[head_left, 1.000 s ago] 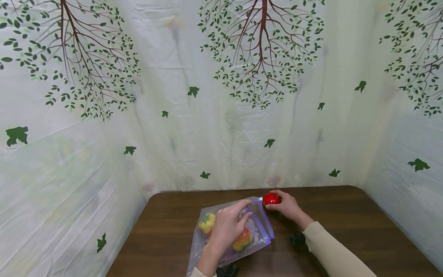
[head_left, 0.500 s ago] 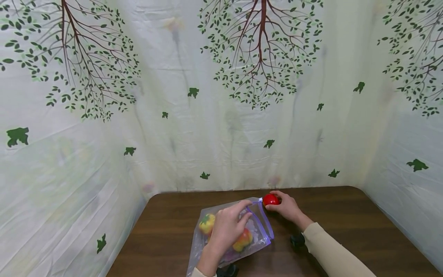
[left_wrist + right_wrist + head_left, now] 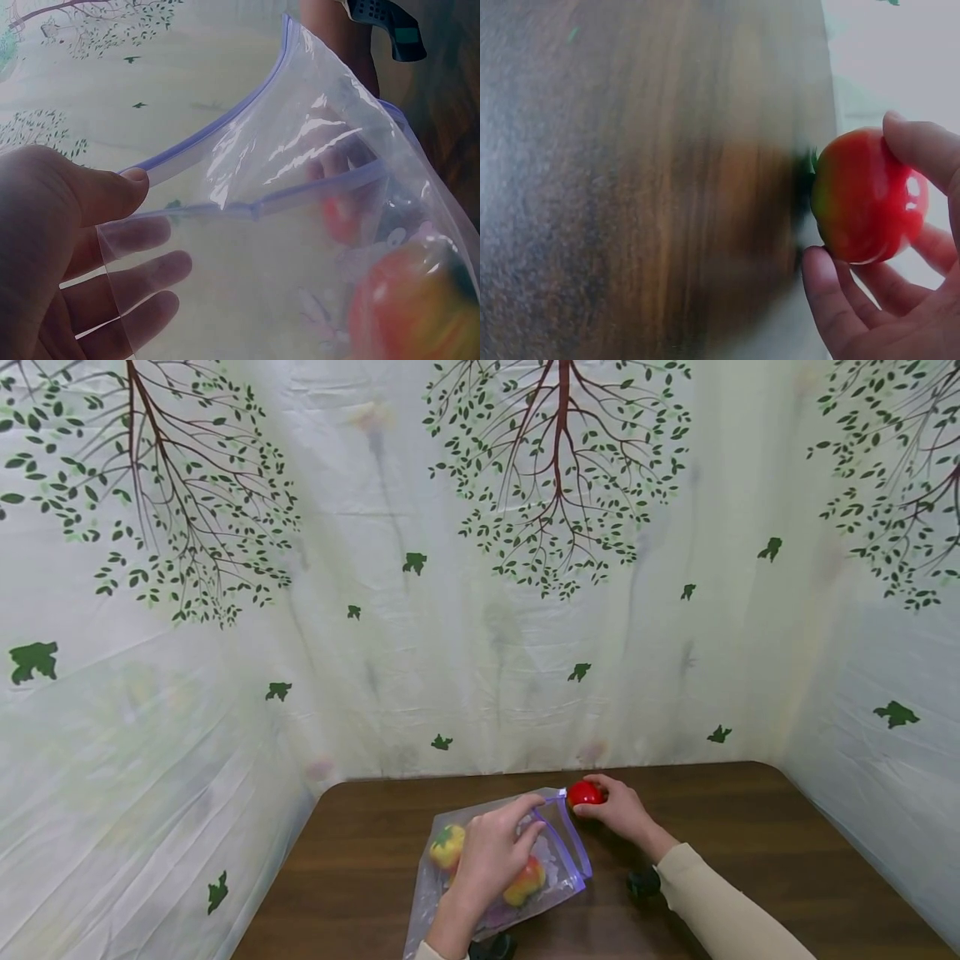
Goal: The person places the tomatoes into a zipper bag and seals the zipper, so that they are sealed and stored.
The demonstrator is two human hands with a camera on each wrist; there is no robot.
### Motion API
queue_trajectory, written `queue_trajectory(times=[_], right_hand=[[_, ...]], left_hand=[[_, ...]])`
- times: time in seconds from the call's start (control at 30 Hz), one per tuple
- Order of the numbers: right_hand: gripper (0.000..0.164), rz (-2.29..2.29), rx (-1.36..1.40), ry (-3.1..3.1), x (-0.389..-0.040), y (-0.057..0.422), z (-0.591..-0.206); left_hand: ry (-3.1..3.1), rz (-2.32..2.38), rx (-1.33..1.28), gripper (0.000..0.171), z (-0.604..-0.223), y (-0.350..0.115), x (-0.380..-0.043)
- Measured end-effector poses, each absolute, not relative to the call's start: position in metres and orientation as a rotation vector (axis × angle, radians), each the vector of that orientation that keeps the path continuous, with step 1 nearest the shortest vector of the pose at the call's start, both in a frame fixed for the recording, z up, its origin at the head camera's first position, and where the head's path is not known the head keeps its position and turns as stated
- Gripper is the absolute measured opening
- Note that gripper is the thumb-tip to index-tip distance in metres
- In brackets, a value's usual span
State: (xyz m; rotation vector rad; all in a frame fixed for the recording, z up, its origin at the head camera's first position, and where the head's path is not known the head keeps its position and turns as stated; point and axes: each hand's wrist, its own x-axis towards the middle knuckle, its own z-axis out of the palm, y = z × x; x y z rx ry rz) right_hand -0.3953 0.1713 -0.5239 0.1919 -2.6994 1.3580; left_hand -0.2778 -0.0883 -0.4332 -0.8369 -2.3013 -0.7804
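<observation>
My left hand (image 3: 491, 847) holds the open mouth of a clear zip bag (image 3: 429, 906), its thumb on the purple zip edge and its fingers behind the film in the left wrist view. Inside the bag lie a yellow vegetable with a green top (image 3: 447, 846) and a red-and-yellow one (image 3: 527, 881); part of the contents is hidden by the hand. My right hand (image 3: 624, 812) grips a shiny red tomato (image 3: 584, 793) just beyond the bag's mouth. In the right wrist view the tomato (image 3: 870, 195) sits between thumb and fingers, its green stem facing away from the palm.
A dark brown wooden table (image 3: 352, 835) lies under the bag. Pale curtain walls (image 3: 480, 693) with printed trees and leaves stand behind it and at both sides. Dark wrist devices, one at the right wrist (image 3: 643, 882), hang below the wrists.
</observation>
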Motion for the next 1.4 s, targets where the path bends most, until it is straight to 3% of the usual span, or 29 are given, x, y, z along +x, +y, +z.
queue_trajectory(times=[1.4], right_hand=[[0.072, 1.461, 0.183, -2.587, -0.367, 0.18, -0.468]], left_hand=[[-2.409, -0.845, -0.796, 0.029, -0.431, -0.087, -0.276]])
